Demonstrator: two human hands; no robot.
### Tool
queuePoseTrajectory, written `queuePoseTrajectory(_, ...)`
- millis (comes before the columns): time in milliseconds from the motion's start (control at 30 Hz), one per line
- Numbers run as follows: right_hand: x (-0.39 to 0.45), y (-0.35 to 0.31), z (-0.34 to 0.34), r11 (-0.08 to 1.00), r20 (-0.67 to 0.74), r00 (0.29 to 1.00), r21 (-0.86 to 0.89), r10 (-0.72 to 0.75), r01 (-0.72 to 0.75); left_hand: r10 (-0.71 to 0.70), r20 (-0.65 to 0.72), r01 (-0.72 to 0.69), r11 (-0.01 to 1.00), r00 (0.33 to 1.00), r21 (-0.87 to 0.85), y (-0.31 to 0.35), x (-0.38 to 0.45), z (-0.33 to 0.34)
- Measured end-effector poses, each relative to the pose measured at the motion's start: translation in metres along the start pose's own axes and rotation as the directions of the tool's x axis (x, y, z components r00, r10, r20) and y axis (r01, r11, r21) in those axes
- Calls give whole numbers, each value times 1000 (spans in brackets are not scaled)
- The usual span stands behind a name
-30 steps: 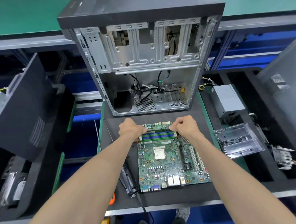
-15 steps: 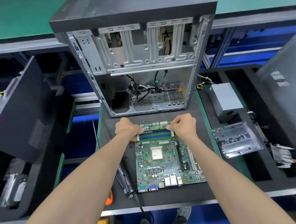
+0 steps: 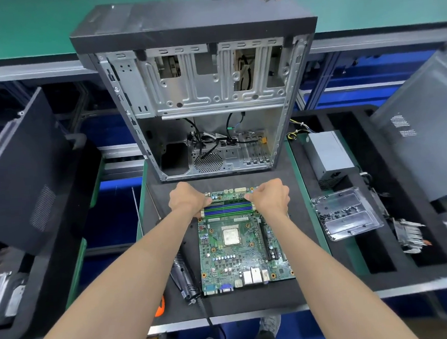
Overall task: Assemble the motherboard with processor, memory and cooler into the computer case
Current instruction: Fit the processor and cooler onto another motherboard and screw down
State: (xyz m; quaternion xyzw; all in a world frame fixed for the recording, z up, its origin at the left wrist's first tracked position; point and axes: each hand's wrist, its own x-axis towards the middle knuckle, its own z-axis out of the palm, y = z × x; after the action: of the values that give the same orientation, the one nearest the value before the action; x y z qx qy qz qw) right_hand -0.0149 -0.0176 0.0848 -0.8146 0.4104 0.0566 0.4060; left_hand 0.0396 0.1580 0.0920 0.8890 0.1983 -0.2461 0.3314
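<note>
Motherboard (image 3: 245, 250) laid flat on worktop (image 3: 292, 180), near the open case (image 3: 205, 112); memory stick (image 3: 228, 201) lies crosswise, pinched at its ends by left hand (image 3: 186, 202) and right hand (image 3: 270, 199), equally near

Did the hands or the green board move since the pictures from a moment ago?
Hardly at all. The left hand and right hand stay at the two ends of the memory stick, over the memory slots at the far end of the motherboard. The board has not shifted on the black mat, and the open computer case is as before. Only the head camera has moved slightly.
</note>
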Motion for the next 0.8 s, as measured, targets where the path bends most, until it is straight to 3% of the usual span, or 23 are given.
queuePoseTrajectory(167, -6, -1, -1, 999, -2, 999, -27, -34, 34, 105, -32, -102, 990, 994, 98, -6, -3, 5)
queuePoseTrajectory(367, -16, 17, -9, 977, 65, 975, 34, -211, 209, 338, -82, -302, 907, 937, 294, -15, -17, 15)
queuePoseTrajectory(500, -24, 30, -23, 961, 91, 958, 75, -272, 266, 570, -74, -498, 768, 818, 404, -13, -29, 30)
queuePoseTrajectory(633, -29, 45, -37, 953, 68, 953, 97, -294, 287, 751, 95, -729, 589, 653, 349, 5, -52, 58)
queuePoseTrajectory(800, -31, 76, -64, 955, 17, 963, 131, -270, 266, 809, 304, -859, 428, 503, 281, 30, -78, 99)
